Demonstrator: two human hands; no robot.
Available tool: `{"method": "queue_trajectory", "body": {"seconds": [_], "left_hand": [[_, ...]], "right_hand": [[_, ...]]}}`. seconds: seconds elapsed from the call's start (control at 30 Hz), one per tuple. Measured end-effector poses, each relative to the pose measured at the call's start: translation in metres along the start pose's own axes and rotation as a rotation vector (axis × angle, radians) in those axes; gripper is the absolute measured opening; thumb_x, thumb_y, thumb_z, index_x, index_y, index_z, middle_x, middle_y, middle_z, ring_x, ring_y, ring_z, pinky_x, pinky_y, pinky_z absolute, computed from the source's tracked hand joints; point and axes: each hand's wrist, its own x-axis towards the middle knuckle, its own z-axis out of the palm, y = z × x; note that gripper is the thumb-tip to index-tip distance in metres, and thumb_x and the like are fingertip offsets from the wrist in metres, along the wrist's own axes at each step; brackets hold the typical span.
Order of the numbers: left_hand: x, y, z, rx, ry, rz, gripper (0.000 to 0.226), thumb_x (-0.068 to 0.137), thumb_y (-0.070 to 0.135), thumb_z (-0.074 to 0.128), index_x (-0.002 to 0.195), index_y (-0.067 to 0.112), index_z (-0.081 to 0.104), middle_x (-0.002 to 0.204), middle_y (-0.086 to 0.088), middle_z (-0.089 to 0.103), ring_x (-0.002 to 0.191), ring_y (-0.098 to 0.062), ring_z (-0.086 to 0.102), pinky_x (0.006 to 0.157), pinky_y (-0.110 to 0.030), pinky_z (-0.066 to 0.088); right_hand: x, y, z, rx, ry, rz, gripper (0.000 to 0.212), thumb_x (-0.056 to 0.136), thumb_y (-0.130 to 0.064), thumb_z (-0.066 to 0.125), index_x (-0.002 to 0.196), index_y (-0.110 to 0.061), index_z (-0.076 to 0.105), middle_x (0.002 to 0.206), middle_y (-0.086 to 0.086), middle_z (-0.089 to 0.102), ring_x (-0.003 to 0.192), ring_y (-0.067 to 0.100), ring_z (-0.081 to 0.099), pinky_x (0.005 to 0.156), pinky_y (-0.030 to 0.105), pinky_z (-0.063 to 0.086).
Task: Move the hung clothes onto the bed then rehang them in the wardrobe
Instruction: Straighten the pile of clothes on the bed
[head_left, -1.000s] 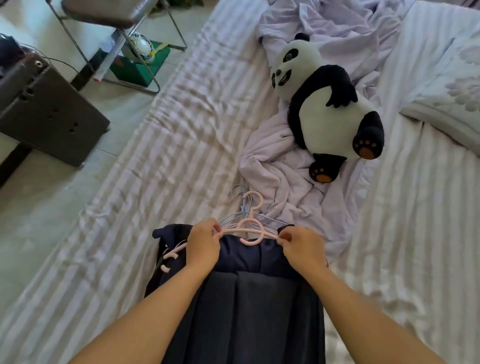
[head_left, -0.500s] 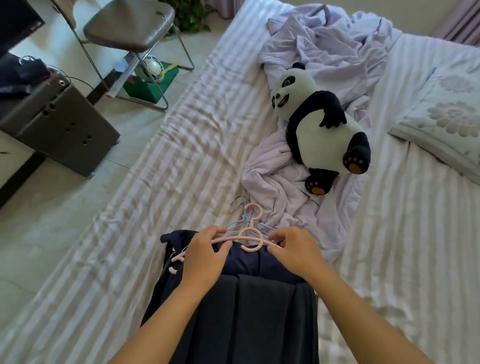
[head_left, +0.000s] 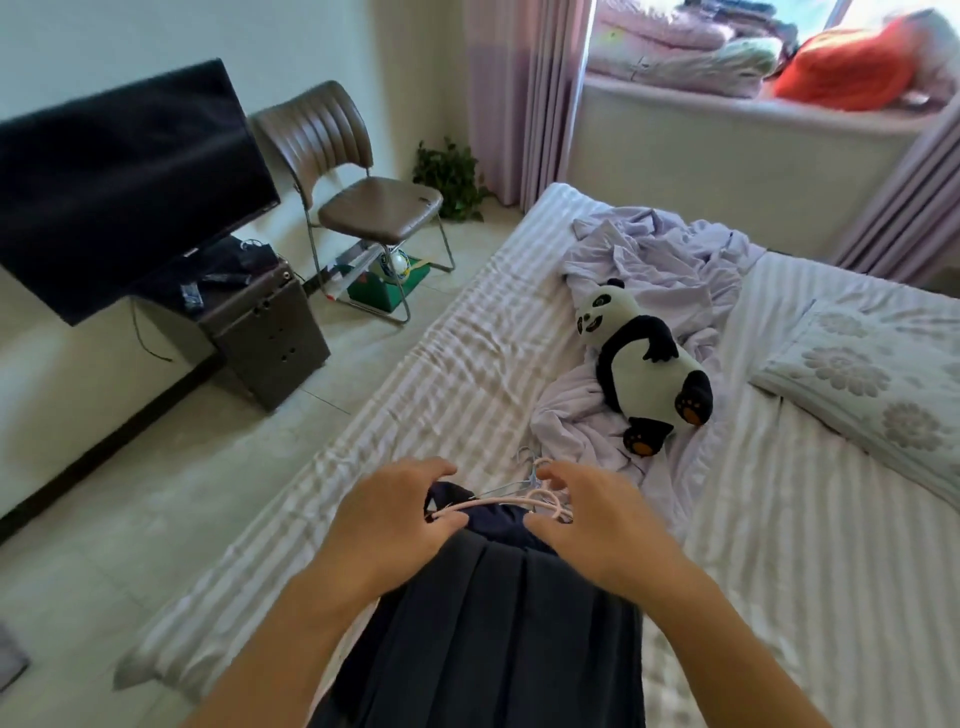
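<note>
A pile of dark navy clothes (head_left: 493, 629) lies on the striped bed (head_left: 457, 364), running from the near edge toward the middle. Pink and pale blue hangers (head_left: 540, 493) stick out at the far end of the pile. My left hand (head_left: 395, 519) hovers over the pile's left shoulder with fingers spread, its thumb close to a pink hanger arm. On the other side, my right hand (head_left: 597, 525) is also spread, its fingertips near the hanger hooks. Neither hand grips anything.
A panda plush (head_left: 644, 364) lies on a crumpled lilac sheet (head_left: 654, 254) beyond the hangers. A flowered pillow (head_left: 862, 384) sits at the right. On the floor to the left stand a brown chair (head_left: 358, 202), a dark cabinet (head_left: 265, 343) and a television (head_left: 124, 182).
Both hands have let go of the pink hanger and opened above the pile. My head has lifted, so the room beyond the bed has come into view.
</note>
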Motion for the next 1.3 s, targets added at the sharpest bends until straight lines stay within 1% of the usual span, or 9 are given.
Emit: {"method": "queue_trajectory", "body": {"seconds": [0.13, 0.37, 0.57, 0.73, 0.83, 0.93, 1.07, 1.17, 1.3], "left_hand": [[-0.082, 0.001, -0.060, 0.011, 0.080, 0.002, 0.056, 0.084, 0.055, 0.066, 0.135, 0.037, 0.051, 0.133, 0.016, 0.056, 0.122, -0.007, 0.052, 0.100, -0.028, 0.043], [-0.210, -0.011, -0.135, 0.057, 0.205, -0.045, 0.058, 0.083, 0.058, 0.065, 0.135, 0.040, 0.048, 0.130, 0.014, 0.058, 0.117, -0.008, 0.055, 0.097, -0.033, 0.046], [-0.319, -0.019, -0.169, 0.093, 0.311, -0.190, 0.062, 0.083, 0.060, 0.064, 0.138, 0.041, 0.043, 0.133, 0.013, 0.056, 0.117, -0.010, 0.054, 0.096, -0.032, 0.046], [-0.416, -0.006, -0.171, 0.086, 0.409, -0.348, 0.063, 0.083, 0.060, 0.063, 0.140, 0.042, 0.042, 0.134, 0.014, 0.056, 0.116, -0.008, 0.053, 0.096, -0.030, 0.045], [-0.467, 0.010, -0.163, 0.060, 0.457, -0.441, 0.064, 0.084, 0.058, 0.064, 0.142, 0.042, 0.040, 0.139, 0.014, 0.052, 0.122, -0.009, 0.051, 0.099, -0.030, 0.043], [-0.525, 0.033, -0.146, 0.062, 0.518, -0.544, 0.067, 0.084, 0.059, 0.064, 0.143, 0.040, 0.039, 0.142, 0.014, 0.050, 0.125, -0.008, 0.050, 0.103, -0.030, 0.041], [-0.600, 0.061, -0.128, 0.073, 0.566, -0.697, 0.067, 0.083, 0.064, 0.061, 0.142, 0.041, 0.039, 0.140, 0.015, 0.053, 0.123, -0.009, 0.053, 0.105, -0.037, 0.042], [-0.655, 0.084, -0.118, 0.062, 0.591, -0.807, 0.067, 0.083, 0.063, 0.062, 0.142, 0.043, 0.038, 0.140, 0.016, 0.052, 0.120, -0.007, 0.053, 0.095, -0.028, 0.044], [-0.725, 0.113, -0.107, 0.070, 0.636, -0.910, 0.066, 0.084, 0.064, 0.061, 0.142, 0.044, 0.038, 0.140, 0.016, 0.051, 0.122, -0.008, 0.052, 0.098, -0.029, 0.044]], "right_hand": [[-0.062, -0.063, -0.018, 0.031, 0.068, -0.074, 0.055, 0.089, -0.053, 0.062, 0.139, -0.034, 0.047, 0.128, -0.015, 0.057, 0.117, 0.006, 0.053, 0.098, 0.029, 0.046], [-0.148, -0.157, -0.029, -0.001, 0.087, -0.249, 0.064, 0.083, -0.060, 0.064, 0.139, -0.039, 0.043, 0.126, -0.019, 0.056, 0.116, 0.005, 0.053, 0.096, 0.031, 0.047], [-0.209, -0.225, -0.035, -0.051, 0.063, -0.465, 0.064, 0.083, -0.058, 0.065, 0.139, -0.035, 0.045, 0.126, -0.017, 0.057, 0.115, 0.005, 0.054, 0.097, 0.032, 0.047], [-0.263, -0.263, -0.029, -0.095, 0.024, -0.666, 0.058, 0.083, -0.058, 0.066, 0.133, -0.034, 0.049, 0.128, -0.016, 0.058, 0.112, 0.004, 0.056, 0.096, 0.032, 0.048], [-0.294, -0.274, -0.023, -0.101, -0.013, -0.762, 0.060, 0.084, -0.057, 0.066, 0.135, -0.033, 0.048, 0.129, -0.014, 0.058, 0.113, 0.007, 0.056, 0.096, 0.034, 0.049], [-0.333, -0.280, -0.015, -0.123, -0.087, -0.873, 0.061, 0.085, -0.057, 0.065, 0.138, -0.033, 0.045, 0.130, -0.013, 0.057, 0.114, 0.007, 0.055, 0.095, 0.030, 0.048], [-0.387, -0.289, -0.003, -0.129, -0.180, -1.013, 0.062, 0.086, -0.055, 0.065, 0.139, -0.032, 0.044, 0.131, -0.014, 0.056, 0.115, 0.005, 0.054, 0.093, 0.025, 0.046], [-0.432, -0.299, 0.007, -0.128, -0.243, -1.090, 0.064, 0.085, -0.056, 0.065, 0.141, -0.033, 0.043, 0.132, -0.014, 0.056, 0.117, 0.006, 0.054, 0.099, 0.031, 0.048], [-0.494, -0.318, 0.025, -0.132, -0.287, -1.191, 0.063, 0.084, -0.058, 0.065, 0.139, -0.035, 0.043, 0.131, -0.015, 0.056, 0.115, 0.006, 0.055, 0.099, 0.033, 0.050]]}}
